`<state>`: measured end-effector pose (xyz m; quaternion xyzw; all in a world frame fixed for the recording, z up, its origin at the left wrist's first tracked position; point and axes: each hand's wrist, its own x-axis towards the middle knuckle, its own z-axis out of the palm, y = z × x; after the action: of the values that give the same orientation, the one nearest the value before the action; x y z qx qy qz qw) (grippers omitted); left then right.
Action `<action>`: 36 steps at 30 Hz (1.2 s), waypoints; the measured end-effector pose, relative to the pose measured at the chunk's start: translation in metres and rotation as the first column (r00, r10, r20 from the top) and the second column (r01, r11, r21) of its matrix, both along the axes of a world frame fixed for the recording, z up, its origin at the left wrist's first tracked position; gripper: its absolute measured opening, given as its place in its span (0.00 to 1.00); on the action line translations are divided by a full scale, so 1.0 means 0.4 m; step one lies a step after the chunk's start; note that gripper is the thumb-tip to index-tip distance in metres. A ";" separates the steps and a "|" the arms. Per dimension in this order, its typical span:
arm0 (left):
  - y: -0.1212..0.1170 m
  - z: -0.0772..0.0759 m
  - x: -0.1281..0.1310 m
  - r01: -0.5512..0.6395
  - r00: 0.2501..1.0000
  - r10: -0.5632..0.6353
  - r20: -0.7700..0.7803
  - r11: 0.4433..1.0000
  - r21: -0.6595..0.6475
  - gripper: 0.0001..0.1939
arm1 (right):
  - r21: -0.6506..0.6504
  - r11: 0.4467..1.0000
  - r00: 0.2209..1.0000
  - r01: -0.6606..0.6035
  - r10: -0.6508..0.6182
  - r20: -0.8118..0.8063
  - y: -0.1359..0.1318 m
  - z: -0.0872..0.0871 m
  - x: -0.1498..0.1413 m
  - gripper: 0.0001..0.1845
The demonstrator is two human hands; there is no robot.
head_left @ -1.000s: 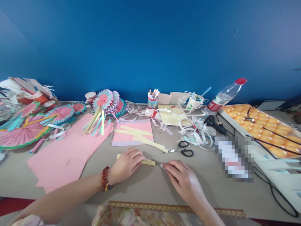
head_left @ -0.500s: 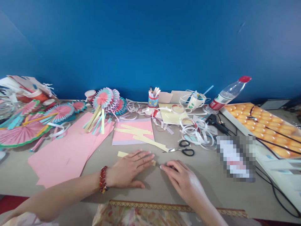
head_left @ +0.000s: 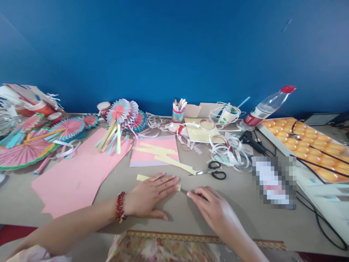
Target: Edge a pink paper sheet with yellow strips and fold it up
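My left hand (head_left: 154, 196) lies flat on the desk, fingers stretched out, over a pale yellow paper strip (head_left: 142, 177). Both ends of that strip poke out, one beyond the fingertips. To its right, my right hand (head_left: 211, 203) is closed in a pinch; a thin dark line runs from its fingertips toward the strip's end, but what it holds is too hidden to name. Beyond my hands, more yellow strips (head_left: 155, 153) lie across a pink and lilac sheet (head_left: 136, 160). Black-handled scissors (head_left: 215, 174) rest beside them, blades partly apart.
Large pink sheets (head_left: 71, 174) and folded paper fans (head_left: 67, 129) cover the left. Behind stand a pen cup (head_left: 178, 114) and a tilted-looking bottle (head_left: 263, 111). White ribbon coils (head_left: 231, 153), a glue gun (head_left: 253, 143) and black cables (head_left: 321, 218) lie to the right.
My right hand has shifted very slightly to the right, away from the left fingertips. The left hand stays pressed flat in the same place. The view has tilted a little.
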<state>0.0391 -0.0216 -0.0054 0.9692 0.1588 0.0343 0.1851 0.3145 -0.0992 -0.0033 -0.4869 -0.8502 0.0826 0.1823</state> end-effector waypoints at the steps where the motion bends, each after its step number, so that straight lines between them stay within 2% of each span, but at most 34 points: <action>1: 0.000 -0.001 0.000 0.002 1.000 -0.002 0.005 1.000 0.004 0.47 | -0.003 1.000 1.000 -0.004 0.004 -0.001 0.001 0.000 0.000 0.18; 17: 0.005 -0.008 -0.002 0.014 0.997 -0.016 -0.071 1.000 -0.022 0.47 | -0.107 0.993 0.999 -0.041 0.039 -0.022 0.009 0.015 0.003 0.18; 36: 0.004 -0.011 -0.003 0.016 0.999 -0.016 -0.042 1.000 -0.006 0.47 | -0.055 0.998 0.997 0.006 -0.010 -0.076 -0.003 0.004 -0.027 0.17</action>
<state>0.0379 -0.0198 -0.0100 0.9704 0.1551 0.0118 0.1850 0.3035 -0.1005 -0.0015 -0.4917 -0.8380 0.1238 0.2017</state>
